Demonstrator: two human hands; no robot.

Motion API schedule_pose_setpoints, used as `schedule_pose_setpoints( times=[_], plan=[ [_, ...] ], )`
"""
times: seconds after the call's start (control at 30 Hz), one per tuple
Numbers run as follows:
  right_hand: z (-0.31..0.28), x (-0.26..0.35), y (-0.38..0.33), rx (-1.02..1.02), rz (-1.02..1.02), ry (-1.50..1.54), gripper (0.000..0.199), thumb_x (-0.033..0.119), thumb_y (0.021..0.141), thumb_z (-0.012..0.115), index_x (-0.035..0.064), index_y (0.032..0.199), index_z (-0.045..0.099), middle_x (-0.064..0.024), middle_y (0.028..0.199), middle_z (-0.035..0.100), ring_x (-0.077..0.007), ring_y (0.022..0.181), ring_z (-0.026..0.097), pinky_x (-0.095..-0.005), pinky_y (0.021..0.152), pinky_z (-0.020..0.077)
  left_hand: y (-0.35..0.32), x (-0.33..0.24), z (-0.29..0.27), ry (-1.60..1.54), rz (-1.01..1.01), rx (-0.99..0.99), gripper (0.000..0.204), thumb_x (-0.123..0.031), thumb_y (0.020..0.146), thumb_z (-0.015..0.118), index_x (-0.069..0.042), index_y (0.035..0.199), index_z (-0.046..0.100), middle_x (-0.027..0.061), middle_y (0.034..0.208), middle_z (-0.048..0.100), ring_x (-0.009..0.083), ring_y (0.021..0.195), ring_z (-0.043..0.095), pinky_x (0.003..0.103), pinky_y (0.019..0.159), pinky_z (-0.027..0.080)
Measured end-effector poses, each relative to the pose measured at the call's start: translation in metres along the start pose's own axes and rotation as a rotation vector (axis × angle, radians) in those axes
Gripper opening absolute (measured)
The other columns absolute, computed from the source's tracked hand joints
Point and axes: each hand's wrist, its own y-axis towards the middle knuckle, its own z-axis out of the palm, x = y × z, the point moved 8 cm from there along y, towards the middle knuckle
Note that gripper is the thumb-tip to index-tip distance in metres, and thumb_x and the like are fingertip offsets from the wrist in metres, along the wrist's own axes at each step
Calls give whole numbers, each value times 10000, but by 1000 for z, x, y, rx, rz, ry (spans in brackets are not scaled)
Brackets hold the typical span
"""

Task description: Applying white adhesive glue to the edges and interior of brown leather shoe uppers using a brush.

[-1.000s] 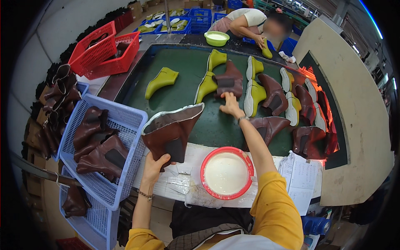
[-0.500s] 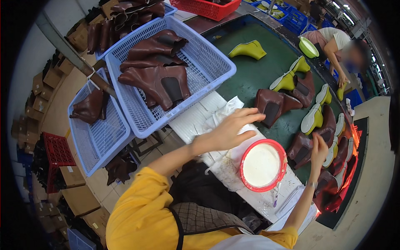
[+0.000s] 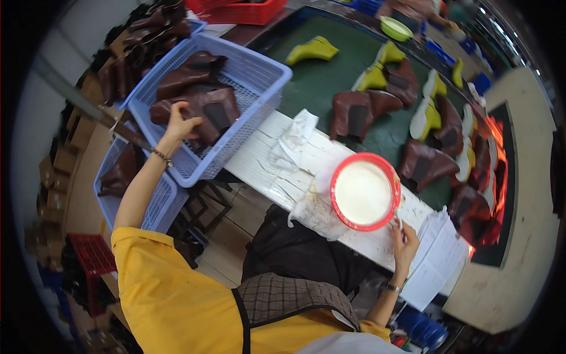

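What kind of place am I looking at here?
Most likely a shoe factory line: brown boot uppers piled in a blue basket, yellow shoe forms and boots on a green belt, and a red bowl of white paste.

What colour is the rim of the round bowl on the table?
The bowl has a red rim, with whitish stuff inside. The head view shows it clearly.

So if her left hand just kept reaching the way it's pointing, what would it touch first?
Most likely the brown boot upper in the blue basket; the left hand already seems to be touching it, though depth is unclear.
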Motion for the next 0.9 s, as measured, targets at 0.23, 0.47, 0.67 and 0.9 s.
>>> schedule_pose_setpoints(
  times=[0.23, 0.47, 0.67, 0.9],
  plan=[
    [-35, 92, 12, -196, -41, -135, 267, 152, 919, 728, 75, 1174, 742, -80, 830, 582, -209, 716, 603, -331, 646, 470, -156, -206, -9, -246, 1114, -416, 469, 63, 824, 602, -16, 1276, 504, 112, 1284, 540, 228, 1108, 581, 345, 969, 479],
    [-20, 128, 27, -124, -289, -396, 113, 141, 889, 735, 85, 981, 768, -57, 861, 669, -234, 683, 653, -351, 599, 499, -233, -204, 119, 70, 773, 493, 675, 80, 739, 451, -58, 1395, 533, 116, 1012, 658, 177, 895, 632, 314, 868, 512],
    [-16, 138, 16, 53, -201, -348, 147, 154, 844, 763, 76, 968, 771, -76, 850, 675, -267, 763, 680, -375, 668, 531, -157, -84, 213, 180, 553, 675, 639, -94, 876, 590, -74, 1498, 447, 126, 951, 641, 228, 823, 629, 326, 754, 505],
    [-19, 112, 18, 60, 33, 59, 189, 139, 869, 772, 37, 1028, 769, -118, 814, 700, -226, 667, 659, -325, 610, 491, -189, -108, 248, 620, 863, 203, 1063, -358, 751, 804, -32, 1587, 232, 248, 1277, 531, 447, 1160, 542, 513, 970, 459]
  ],
)
